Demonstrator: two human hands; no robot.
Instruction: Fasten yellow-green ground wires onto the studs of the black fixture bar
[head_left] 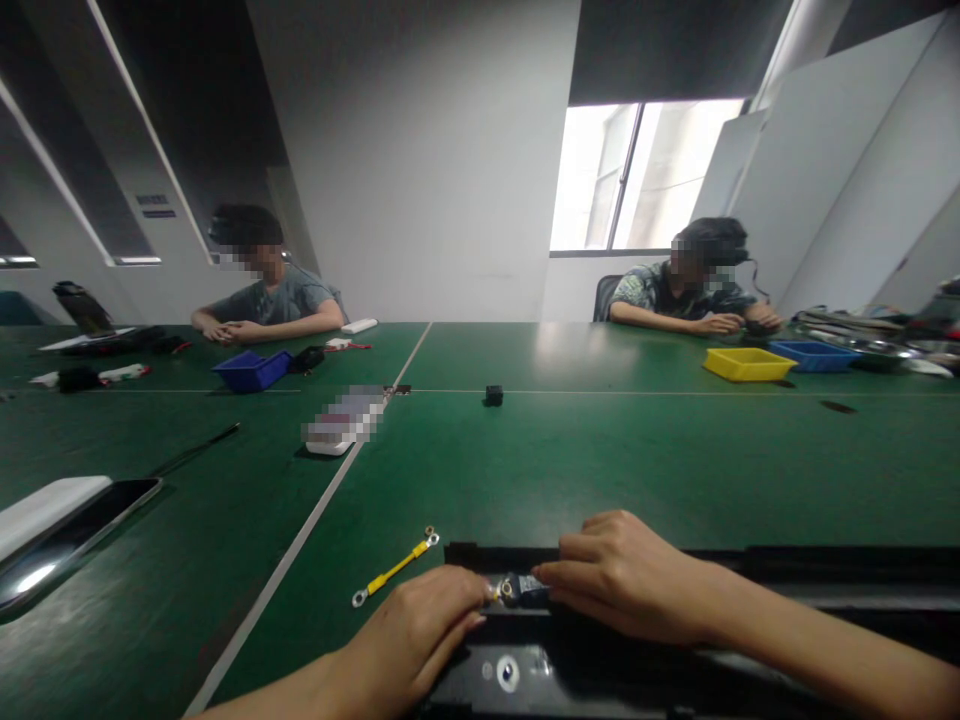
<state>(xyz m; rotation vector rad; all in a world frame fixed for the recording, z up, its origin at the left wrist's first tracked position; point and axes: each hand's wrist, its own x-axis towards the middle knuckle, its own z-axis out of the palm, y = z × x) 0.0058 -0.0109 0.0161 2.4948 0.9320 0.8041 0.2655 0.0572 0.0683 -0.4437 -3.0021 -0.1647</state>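
A long black housing (540,680) lies across the near edge of the green table. My left hand (420,625) reaches to its left end, fingers pressed together beside a small ring-shaped metal part (506,590); what the fingertips pinch is too small to make out. On the other side of that ring, my right hand (626,575) has its fingers closed at a small dark piece with a pale label (529,587). A yellow cable with ring terminals at both ends (396,571) rests on the table left of the housing.
Left lie a shiny phone-like device (82,545) and a white device (345,425). Further back are a black cube (493,395), a blue bin (253,371) and a yellow tray (748,364). Two people (277,300) (690,285) sit across the table.
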